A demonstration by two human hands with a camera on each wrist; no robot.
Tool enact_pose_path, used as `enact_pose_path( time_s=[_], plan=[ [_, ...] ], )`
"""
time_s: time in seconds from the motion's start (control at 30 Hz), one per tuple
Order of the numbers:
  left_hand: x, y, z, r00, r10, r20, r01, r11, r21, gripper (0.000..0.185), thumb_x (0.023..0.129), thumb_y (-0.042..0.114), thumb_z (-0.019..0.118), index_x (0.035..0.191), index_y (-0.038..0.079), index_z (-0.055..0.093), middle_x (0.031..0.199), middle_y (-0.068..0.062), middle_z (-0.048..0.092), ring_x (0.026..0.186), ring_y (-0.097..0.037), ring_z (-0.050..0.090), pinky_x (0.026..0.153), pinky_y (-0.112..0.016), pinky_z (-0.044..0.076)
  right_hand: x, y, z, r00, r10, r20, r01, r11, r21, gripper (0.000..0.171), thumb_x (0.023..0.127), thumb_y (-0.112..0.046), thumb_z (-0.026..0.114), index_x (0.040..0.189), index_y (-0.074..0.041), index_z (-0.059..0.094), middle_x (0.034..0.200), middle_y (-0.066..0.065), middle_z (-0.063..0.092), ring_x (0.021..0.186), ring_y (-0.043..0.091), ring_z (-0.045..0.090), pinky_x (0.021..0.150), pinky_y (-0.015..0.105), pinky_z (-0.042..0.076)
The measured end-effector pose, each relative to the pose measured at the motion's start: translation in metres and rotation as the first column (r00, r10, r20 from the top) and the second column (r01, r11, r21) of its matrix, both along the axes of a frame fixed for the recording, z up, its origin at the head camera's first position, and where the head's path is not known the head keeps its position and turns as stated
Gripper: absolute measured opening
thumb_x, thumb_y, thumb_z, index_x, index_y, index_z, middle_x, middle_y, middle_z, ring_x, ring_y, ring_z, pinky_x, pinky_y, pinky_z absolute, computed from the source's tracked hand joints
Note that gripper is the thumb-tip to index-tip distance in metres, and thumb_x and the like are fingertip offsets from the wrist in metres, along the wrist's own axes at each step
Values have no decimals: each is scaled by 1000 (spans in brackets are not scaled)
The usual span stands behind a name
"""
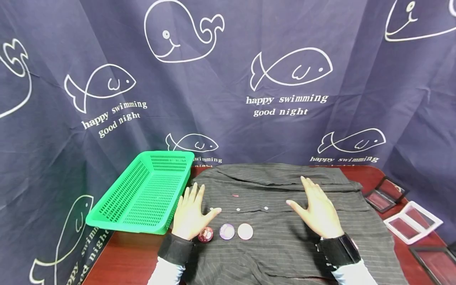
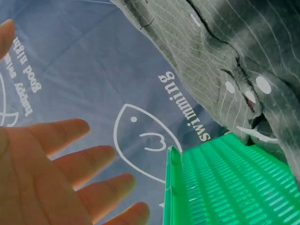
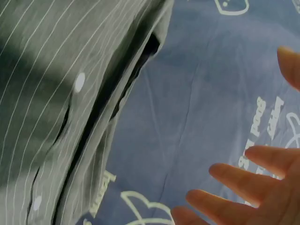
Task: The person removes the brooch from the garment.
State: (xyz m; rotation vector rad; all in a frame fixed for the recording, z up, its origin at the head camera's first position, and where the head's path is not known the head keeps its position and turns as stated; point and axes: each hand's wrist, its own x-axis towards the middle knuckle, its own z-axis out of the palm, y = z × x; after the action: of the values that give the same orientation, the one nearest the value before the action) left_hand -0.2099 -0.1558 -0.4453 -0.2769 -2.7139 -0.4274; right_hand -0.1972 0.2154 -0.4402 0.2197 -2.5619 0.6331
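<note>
A dark pinstriped shirt (image 1: 285, 221) lies spread flat across the lower middle of the head view, covering most of a reddish-brown table (image 1: 121, 257), its row of small white buttons (image 1: 266, 207) running across the centre. The left hand (image 1: 190, 213) lies flat at the shirt's left edge, fingers straight and spread, grasping nothing; the left wrist view shows the same splayed fingers (image 2: 70, 159) in its lower left corner. The right hand (image 1: 318, 209) lies flat on the shirt to the right of centre, palm down, fingers straight and relaxed, also holding nothing, with its fingertips (image 3: 239, 180) showing in the lower right of the right wrist view. Just below the gap between the hands, on the cloth, sit three round badges in a row: a dark red one (image 1: 205, 234) right beside the left wrist, a purple one (image 1: 227, 231) and a pale pink one (image 1: 245, 231). A green plastic basket (image 1: 142, 194) stands tilted at the left, touching the shirt's edge. At the right edge of the frame lie several flat frames, dark-rimmed (image 1: 384, 196) and white-rimmed (image 1: 413, 221). A navy curtain (image 1: 228, 79) with white whales and fish fills the upper frame.
</note>
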Motion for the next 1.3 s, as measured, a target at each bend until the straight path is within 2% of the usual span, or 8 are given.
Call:
enact_pose_path(
  time_s=[0.13, 0.3, 0.47, 0.67, 0.83, 1.03, 1.17, 1.3],
  plan=[
    [-1, -4, 1, 999, -10, -30, 10, 1000, 11, 93, 77, 69, 65, 147, 11, 45, 151, -19, 44, 141, -46, 36, 112, -61, 30, -3, -12, 2, 999, 54, -2, -54, 997, -47, 80, 85, -41, 74, 145, 1, 41, 143, 29, 47, 131, 48, 44, 106, 59, 34],
    [1, -9, 0, 1000, -8, -20, 8, 1000, 25, 94, 76, 70, 66, 146, 11, 46, 149, -19, 46, 138, -45, 40, 111, -59, 32, -5, -29, 0, 993, 109, 38, -105, 991, -88, 76, 86, -40, 72, 144, 0, 43, 145, 26, 47, 132, 44, 46, 107, 58, 35],
    [4, -11, 0, 999, -29, 22, 27, 996, 88, 91, 77, 66, 69, 144, 7, 48, 144, -20, 51, 135, -41, 46, 109, -54, 38, -5, -48, -3, 984, 160, 80, -150, 981, -125, 73, 88, -40, 71, 145, -4, 43, 143, 24, 49, 130, 44, 48, 104, 59, 39],
    [5, -16, -4, 996, -44, 76, 36, 994, 101, 86, 80, 61, 69, 142, 6, 50, 139, -15, 58, 130, -31, 55, 105, -47, 45, -7, -72, -7, 971, 219, 92, -200, 963, -178, 70, 88, -36, 72, 145, -7, 45, 141, 21, 53, 130, 39, 51, 105, 55, 42],
    [6, -17, -6, 988, -53, 142, 34, 991, 132, 80, 81, 59, 69, 140, 8, 52, 136, -13, 61, 124, -30, 59, 96, -49, 50, -8, -92, -10, 957, 276, 84, -254, 945, -208, 67, 86, -34, 73, 142, -6, 49, 138, 18, 57, 126, 36, 56, 100, 51, 46],
    [7, -17, -13, 977, -100, 187, 78, 989, 124, 73, 82, 57, 69, 132, 6, 59, 128, -14, 65, 118, -31, 63, 92, -49, 52, -8, -114, -11, 929, 343, 138, -307, 924, -230, 63, 86, -33, 73, 139, -6, 52, 131, 14, 63, 123, 33, 58, 101, 50, 45],
    [7, -17, -22, 977, -99, 189, 81, 992, 101, 74, 81, 54, 72, 131, 2, 58, 120, -15, 68, 109, -31, 67, 89, -48, 53, -8, -128, -10, 894, 398, 205, -336, 899, -280, 59, 88, -34, 70, 139, -9, 54, 128, 10, 65, 110, 30, 63, 90, 42, 50],
    [6, -18, -30, 976, -102, 194, 87, 993, 85, 73, 79, 51, 75, 128, -1, 59, 115, -15, 69, 107, -31, 67, 90, -47, 52, -12, -141, -10, 849, 477, 228, -370, 844, -388, 57, 90, -33, 69, 138, -7, 54, 126, 13, 65, 103, 32, 64, 83, 40, 53]
  ],
)
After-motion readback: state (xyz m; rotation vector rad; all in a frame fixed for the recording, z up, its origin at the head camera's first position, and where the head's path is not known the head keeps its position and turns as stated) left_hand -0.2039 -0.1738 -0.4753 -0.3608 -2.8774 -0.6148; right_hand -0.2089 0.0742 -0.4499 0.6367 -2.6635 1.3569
